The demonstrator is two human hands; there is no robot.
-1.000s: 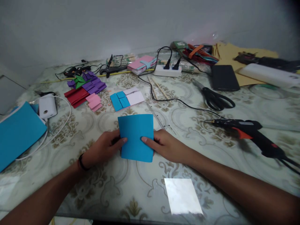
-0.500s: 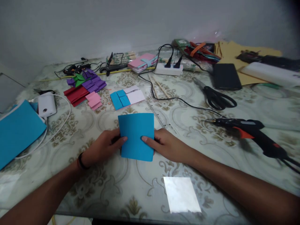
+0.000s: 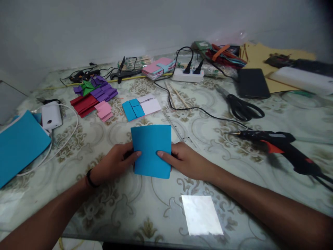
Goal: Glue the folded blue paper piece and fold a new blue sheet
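Note:
A blue piece of paper (image 3: 151, 139) is held up near the middle of the view, above the patterned tabletop. My left hand (image 3: 121, 159) grips its left edge, thumb on the front and fingers hidden behind. On the right edge, my right hand (image 3: 183, 159) pinches it the same way, its thumb pressed on the front. A white square (image 3: 202, 215) lies near the table's front edge. Just beyond the held paper sit a blue and white folded piece (image 3: 142, 107) and a clear ruler (image 3: 179, 130).
Scissors (image 3: 243, 106) and a black glue gun (image 3: 278, 139) lie at right. Folded red paper (image 3: 84, 105) and pink paper (image 3: 104, 111) are at back left. Large blue sheets (image 3: 23, 147) and a white power bank (image 3: 51, 115) lie left. A power strip (image 3: 187, 75) stands behind.

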